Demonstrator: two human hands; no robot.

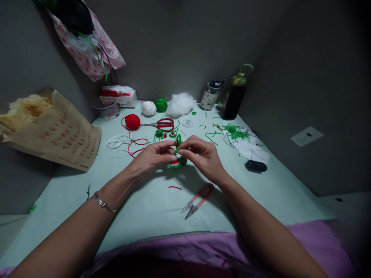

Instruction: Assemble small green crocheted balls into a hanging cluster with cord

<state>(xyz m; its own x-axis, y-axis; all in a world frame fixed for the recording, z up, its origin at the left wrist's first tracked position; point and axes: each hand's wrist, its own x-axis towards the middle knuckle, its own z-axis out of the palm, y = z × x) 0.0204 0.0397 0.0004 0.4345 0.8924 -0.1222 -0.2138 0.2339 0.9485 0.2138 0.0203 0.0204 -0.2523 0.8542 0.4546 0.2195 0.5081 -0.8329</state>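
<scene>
Left hand is holding a green-and-red crocheted piece, thumb and fingers nearly together on its edge. Right hand is pinching at the piece's green part, thumb and forefinger closely drawn in; cannot tell whether a strand is also lying between them. Piece is sitting between both hands, over the pale table cover. Orange-handled snips are lying spread, nearer the wearer; red-handled scissors are resting beyond, beside a red yarn ball.
</scene>
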